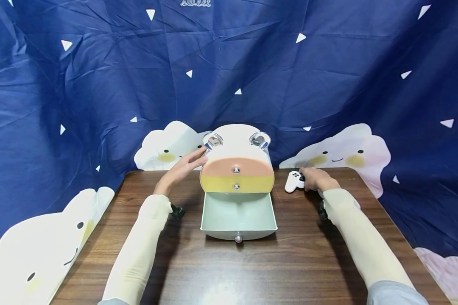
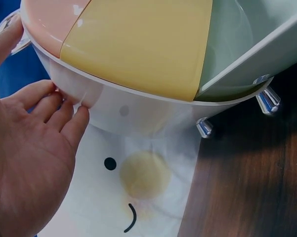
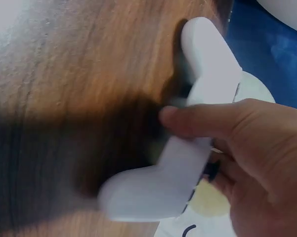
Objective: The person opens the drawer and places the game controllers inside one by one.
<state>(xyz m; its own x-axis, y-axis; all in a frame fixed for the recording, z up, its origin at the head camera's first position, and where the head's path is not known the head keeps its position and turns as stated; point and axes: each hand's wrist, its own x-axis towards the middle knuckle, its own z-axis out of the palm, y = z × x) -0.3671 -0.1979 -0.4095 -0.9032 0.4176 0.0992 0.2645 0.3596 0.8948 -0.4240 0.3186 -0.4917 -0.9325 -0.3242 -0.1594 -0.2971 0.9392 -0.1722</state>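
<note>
A small drawer cabinet [image 1: 238, 140] with a white body and two chrome rings on top stands at the table's middle. Its pink drawer [image 1: 217, 166] and yellow drawer [image 1: 217, 184] are closed, while the green bottom drawer [image 1: 238, 212] is pulled out with nothing in it. My left hand [image 1: 181, 171] rests its fairly straight fingers against the cabinet's left side; in the left wrist view those fingertips [image 2: 81, 109] meet the white wall. To the cabinet's right, my right hand [image 1: 318, 178] grips a white game controller [image 3: 183, 180] at its middle, thumb on one face and fingers behind.
All of this is on a brown wood-grain table [image 1: 229, 271]. A dark blue cloth [image 1: 229, 76] with white triangles and smiling clouds hangs behind its back edge. Small chrome feet [image 2: 205, 127] show under the cabinet.
</note>
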